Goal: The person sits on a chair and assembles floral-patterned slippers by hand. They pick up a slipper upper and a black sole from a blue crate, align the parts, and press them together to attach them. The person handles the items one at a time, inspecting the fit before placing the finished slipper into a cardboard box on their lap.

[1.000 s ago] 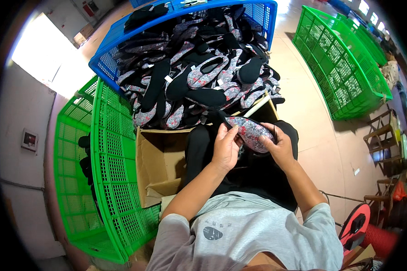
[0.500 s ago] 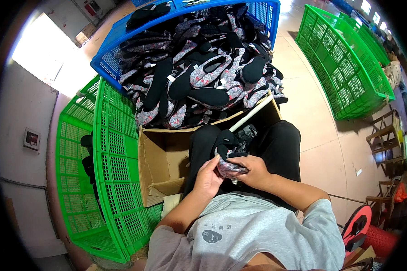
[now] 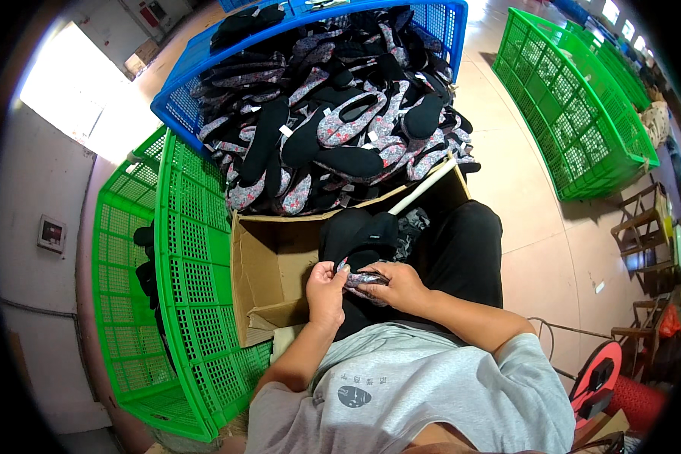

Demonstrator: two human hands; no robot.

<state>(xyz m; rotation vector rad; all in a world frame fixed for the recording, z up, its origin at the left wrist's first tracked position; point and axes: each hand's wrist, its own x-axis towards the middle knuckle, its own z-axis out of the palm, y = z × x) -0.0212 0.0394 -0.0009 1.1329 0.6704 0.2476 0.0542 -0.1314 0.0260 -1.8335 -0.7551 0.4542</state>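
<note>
I judged the slipper (image 3: pixel 365 278) soft and light; my left hand (image 3: pixel 327 291) and right hand (image 3: pixel 395 286) had fingers clamped on its edges.

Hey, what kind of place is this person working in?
Probably a small footwear workshop. A blue crate is heaped with patterned fabric slippers, green plastic crates stand around, and both hands work a slipper over the lap.

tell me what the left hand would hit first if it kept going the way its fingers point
Probably the right hand: the left hand points across the patterned shoe piece that both hands hold, and the right sits just beyond it. Depth is hard to judge here.
</note>
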